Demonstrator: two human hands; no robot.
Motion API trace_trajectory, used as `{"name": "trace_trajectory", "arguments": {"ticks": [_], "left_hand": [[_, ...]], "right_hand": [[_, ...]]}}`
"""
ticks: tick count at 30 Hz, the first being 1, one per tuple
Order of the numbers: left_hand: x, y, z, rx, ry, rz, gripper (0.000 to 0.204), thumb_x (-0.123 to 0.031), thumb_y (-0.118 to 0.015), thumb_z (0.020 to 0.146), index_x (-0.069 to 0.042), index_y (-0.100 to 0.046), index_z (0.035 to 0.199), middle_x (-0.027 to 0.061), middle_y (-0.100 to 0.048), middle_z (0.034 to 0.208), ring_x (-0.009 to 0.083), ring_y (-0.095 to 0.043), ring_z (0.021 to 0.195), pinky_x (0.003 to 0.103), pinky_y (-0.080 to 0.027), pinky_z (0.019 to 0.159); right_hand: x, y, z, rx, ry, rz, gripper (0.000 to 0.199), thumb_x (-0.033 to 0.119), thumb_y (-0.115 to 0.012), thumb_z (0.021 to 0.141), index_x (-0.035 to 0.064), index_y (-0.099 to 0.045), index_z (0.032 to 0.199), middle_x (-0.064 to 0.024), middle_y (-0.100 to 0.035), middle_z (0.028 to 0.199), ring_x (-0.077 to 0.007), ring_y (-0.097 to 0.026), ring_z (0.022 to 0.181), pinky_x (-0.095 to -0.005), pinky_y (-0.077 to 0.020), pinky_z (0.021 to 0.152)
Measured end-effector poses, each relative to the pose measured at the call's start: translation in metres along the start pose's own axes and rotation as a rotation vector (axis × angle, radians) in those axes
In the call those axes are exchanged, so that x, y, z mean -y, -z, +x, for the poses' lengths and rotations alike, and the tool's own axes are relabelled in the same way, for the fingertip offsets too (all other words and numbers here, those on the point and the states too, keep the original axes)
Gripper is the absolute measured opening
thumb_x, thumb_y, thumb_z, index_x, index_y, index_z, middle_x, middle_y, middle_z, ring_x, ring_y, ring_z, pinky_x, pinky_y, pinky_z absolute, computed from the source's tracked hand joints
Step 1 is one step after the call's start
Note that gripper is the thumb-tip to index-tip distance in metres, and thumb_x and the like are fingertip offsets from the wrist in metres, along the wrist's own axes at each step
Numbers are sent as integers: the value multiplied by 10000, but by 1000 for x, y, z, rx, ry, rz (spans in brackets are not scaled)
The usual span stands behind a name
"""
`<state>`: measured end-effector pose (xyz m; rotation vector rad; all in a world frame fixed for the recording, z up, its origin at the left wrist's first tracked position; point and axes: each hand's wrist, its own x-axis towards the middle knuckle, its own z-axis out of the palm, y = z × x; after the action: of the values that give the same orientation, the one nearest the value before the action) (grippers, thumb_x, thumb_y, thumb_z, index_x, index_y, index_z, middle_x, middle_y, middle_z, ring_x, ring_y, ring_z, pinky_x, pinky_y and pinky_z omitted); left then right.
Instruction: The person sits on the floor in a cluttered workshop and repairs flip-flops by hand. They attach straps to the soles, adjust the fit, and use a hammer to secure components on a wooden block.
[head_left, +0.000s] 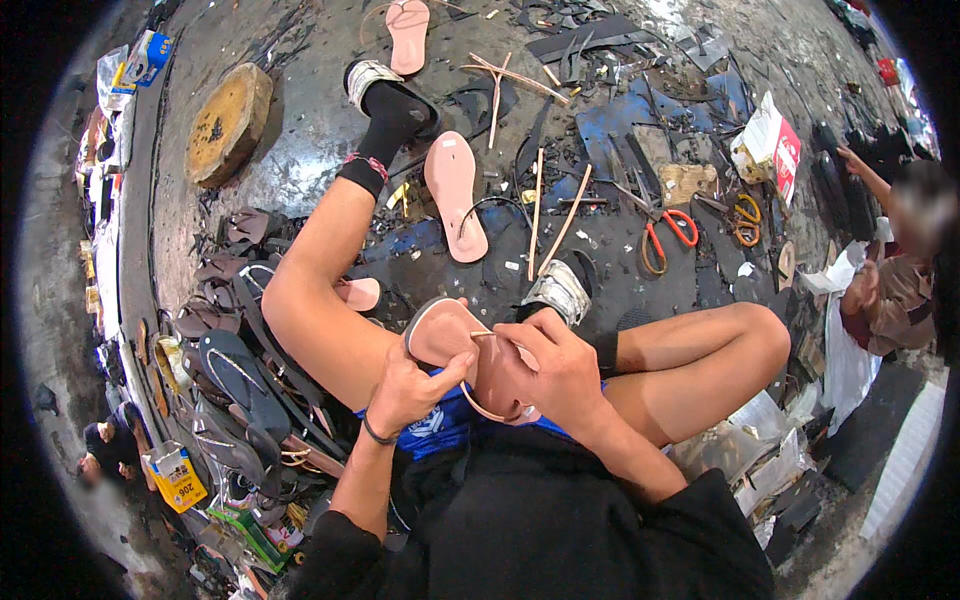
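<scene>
Pink rubber fills both hands: a pink sandal sole point(452, 335) is held over the person's lap, near the middle of the view, between the bent knees. The left hand point(408, 388) grips the sole from below, fingers curled around its near edge and thumb pressed against its face. The right hand point(558, 372) closes on the sole's right side, its fingertips pinching a thin tan strap point(484, 410) that loops down beneath the sole.

The work surface is a dark, stained concrete floor point(310, 130), wet-looking and strewn with offcuts. A second pink sole point(455, 195) lies flat just beyond the left knee, and a third point(408, 32) lies at the far edge. Thin tan strips point(540, 205) lie scattered right of the second sole. Further right, orange-handled scissors point(668, 235) rest on the floor, with a torn white and red carton point(772, 140) beyond them. A round wooden block point(228, 122) stands far left. Along the left edge, a pile of dark finished sandals point(235, 375) is stacked near the person's left thigh, with a small yellow box point(178, 478) nearer still. Another person point(895, 285) sits at the far right, hands apart from this work.
</scene>
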<state>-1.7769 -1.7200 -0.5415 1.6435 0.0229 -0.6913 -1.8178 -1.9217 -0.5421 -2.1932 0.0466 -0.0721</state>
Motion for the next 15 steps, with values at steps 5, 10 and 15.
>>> {"name": "trace_trajectory", "arguments": {"ticks": [5,10,15], "left_hand": [[-4,-6,1,-5,-68,96,464,-93,-756,858,11,-593,1280,114,-671,1227,174,-645,1116,320,-512,962],[-12,-9,1,2,-107,133,430,-93,-748,861,2,-605,1255,109,-671,1148,183,-654,1055,328,-521,913],[-9,-14,-1,12,-171,304,421,-46,-706,861,1,-615,1269,126,-617,1035,241,-642,970,350,-516,857]], "right_hand": [[-1,2,2,8,-6,82,155,62,-771,806,48,-747,959,-93,-673,867,-248,-687,729,-346,-553,649],[-13,4,13,106,-68,249,134,181,-772,837,68,-757,909,-75,-692,894,-269,-699,774,-363,-555,671],[-21,3,12,170,-153,287,187,222,-780,833,58,-751,916,-90,-684,884,-309,-692,770,-392,-552,679]]}}
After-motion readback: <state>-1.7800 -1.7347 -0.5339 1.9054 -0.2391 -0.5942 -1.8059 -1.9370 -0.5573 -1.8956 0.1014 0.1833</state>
